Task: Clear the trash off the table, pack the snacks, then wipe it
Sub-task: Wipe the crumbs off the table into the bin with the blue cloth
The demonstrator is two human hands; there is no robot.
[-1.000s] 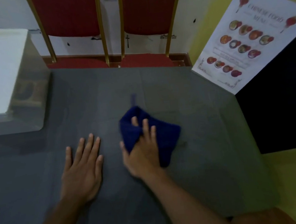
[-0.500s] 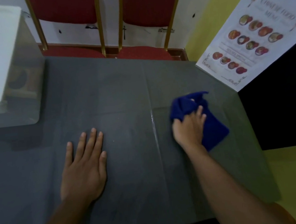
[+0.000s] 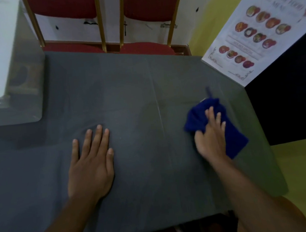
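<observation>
A dark grey cloth covers the table [image 3: 130, 91]. A crumpled dark blue rag [image 3: 234, 139] lies on its right side, close to the right edge. My right hand [image 3: 210, 138] presses down on the rag with fingers curled into its folds. My left hand [image 3: 91, 160] lies flat on the tablecloth left of centre, palm down, fingers spread, holding nothing. No trash or snacks show on the table.
A translucent lidded storage box [image 3: 1, 62] stands on the table's far left corner. Two red chairs with gold frames [image 3: 111, 16] are tucked in at the far edge. A laminated food menu [image 3: 256, 29] leans at the right.
My right hand slid the blue rag from the table's centre over to the right side. My left hand stayed flat in place.
</observation>
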